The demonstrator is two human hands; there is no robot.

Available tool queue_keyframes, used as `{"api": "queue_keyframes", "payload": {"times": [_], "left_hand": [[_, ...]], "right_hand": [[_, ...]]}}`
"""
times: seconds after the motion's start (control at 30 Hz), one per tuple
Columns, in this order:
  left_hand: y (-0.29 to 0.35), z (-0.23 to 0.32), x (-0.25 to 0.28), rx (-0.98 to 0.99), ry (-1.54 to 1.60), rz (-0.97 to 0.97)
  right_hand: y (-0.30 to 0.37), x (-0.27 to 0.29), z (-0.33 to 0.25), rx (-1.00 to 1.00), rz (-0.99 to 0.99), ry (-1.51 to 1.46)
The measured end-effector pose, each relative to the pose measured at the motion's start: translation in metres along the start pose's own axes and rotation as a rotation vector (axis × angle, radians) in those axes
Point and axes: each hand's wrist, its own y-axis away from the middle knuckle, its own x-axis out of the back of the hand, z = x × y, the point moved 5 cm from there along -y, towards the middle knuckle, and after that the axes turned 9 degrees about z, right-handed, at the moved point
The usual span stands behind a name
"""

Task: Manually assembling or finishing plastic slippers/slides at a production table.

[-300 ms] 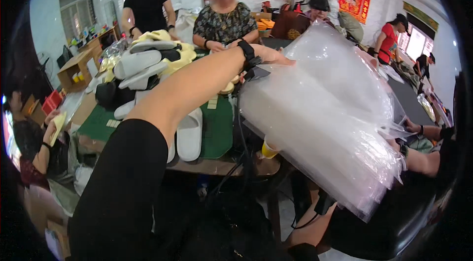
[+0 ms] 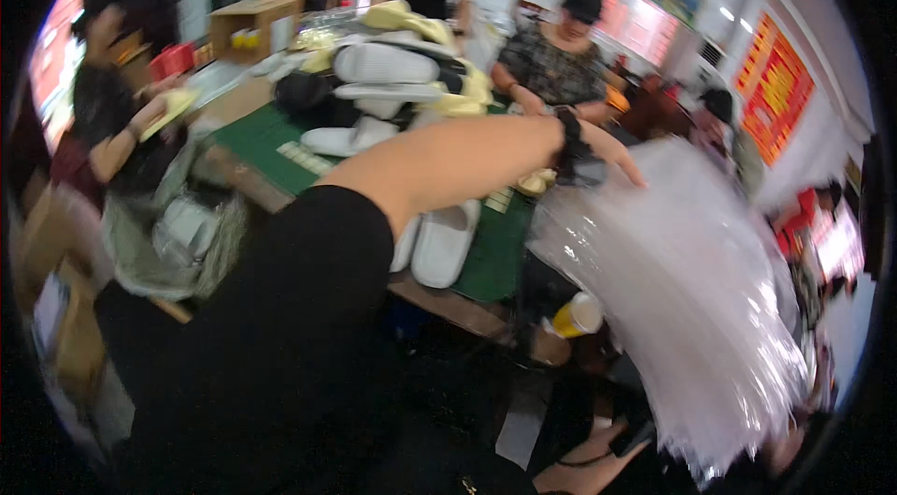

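Note:
My left arm reaches across from the lower left. My left hand (image 2: 609, 155), with a black band at its wrist, is closed on the upper edge of a stack of clear plastic bags (image 2: 691, 261). The stack spreads and hangs down to the lower right, blurred and shiny. My right forearm (image 2: 593, 465), with a black device and cable near the wrist, comes up from the lower edge. The right hand itself is hidden behind the plastic. A yellow and white cup (image 2: 576, 316) stands beside the bags' left edge.
White slippers (image 2: 446, 245) lie on the green mat (image 2: 491, 261) left of the bags. Behind my arm is a pile of slippers and yellow cloth (image 2: 388, 65). A lined bin (image 2: 149, 252) stands at left. Co-workers (image 2: 565, 51) are around the table.
The view has turned left, so the table and people sit further right in the picture. The bags' lower part hangs further down, and more of the cup shows. My left hand keeps its hold.

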Motion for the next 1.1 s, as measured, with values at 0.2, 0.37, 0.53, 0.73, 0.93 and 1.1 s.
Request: {"api": "queue_keyframes", "payload": {"times": [0.2,0.37,0.53,0.73,0.93,1.1], "left_hand": [[0.059,-0.039,0.021,0.173,0.521,0.229],[0.238,-0.041,0.134,-0.218,-0.909,0.549],[0.405,-0.113,0.202,0.106,-0.972,0.720],[0.586,-0.144,0.173,-0.184,-0.417,1.385],[0.676,-0.222,0.105,0.063,0.002,1.769],[0.756,-0.303,0.045,0.365,0.351,2.073]], "right_hand": [[-0.169,-0.126,0.150,-0.073,-0.294,-0.244],[-0.264,-0.321,0.244,-0.091,-0.484,-0.233],[-0.422,-0.807,0.273,-0.091,-0.602,-0.496],[-0.449,-1.179,0.083,-0.109,-0.678,-0.586],[-0.349,-1.363,0.014,-0.166,-0.800,-0.750],[-0.258,-1.375,-0.010,0.004,-1.014,-0.779]]}}
